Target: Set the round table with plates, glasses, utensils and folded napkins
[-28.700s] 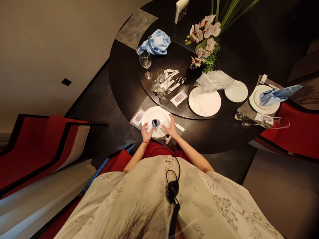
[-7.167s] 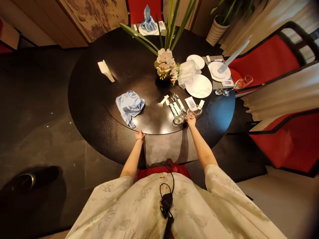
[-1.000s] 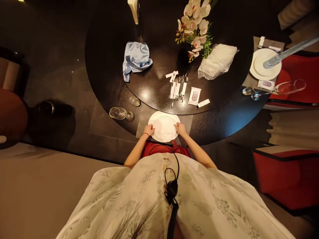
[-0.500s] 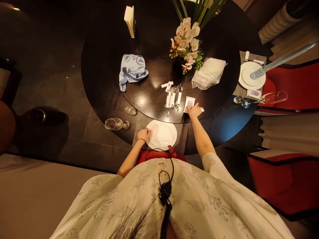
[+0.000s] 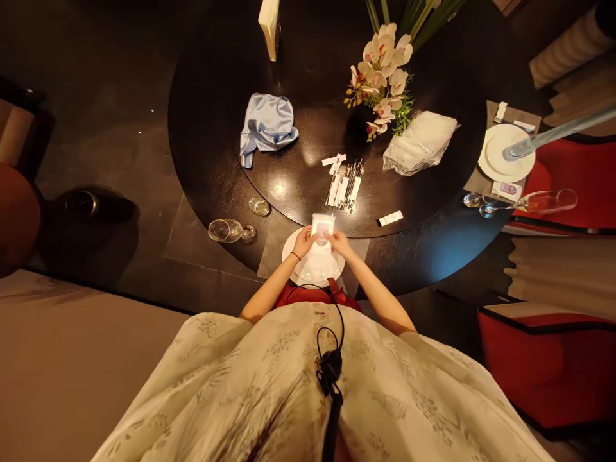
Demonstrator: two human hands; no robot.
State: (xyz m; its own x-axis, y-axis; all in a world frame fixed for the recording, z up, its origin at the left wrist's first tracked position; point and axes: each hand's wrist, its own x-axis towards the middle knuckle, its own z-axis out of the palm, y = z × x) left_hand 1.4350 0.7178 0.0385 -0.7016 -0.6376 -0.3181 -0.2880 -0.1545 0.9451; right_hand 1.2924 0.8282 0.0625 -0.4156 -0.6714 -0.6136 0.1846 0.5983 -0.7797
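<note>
White printed sachet (image 5: 322,224) held over stacked white plates (image 5: 290,249), slightly blurred. Left hand (image 5: 305,242): fingers clamped on sachet's left edge. Right hand (image 5: 339,243): fingers pinched on right edge, blurred. Plates on gray placemat (image 5: 272,249) at near table edge. Stemmed glass (image 5: 227,230) lying left of placemat, small glass (image 5: 259,206) near it. Chopsticks (image 5: 353,186) in paper sleeves beyond sachet. Blue satin napkin (image 5: 269,122) crumpled, farther left. Clear plastic bag (image 5: 421,142) with white contents beside orchids (image 5: 385,74).
</note>
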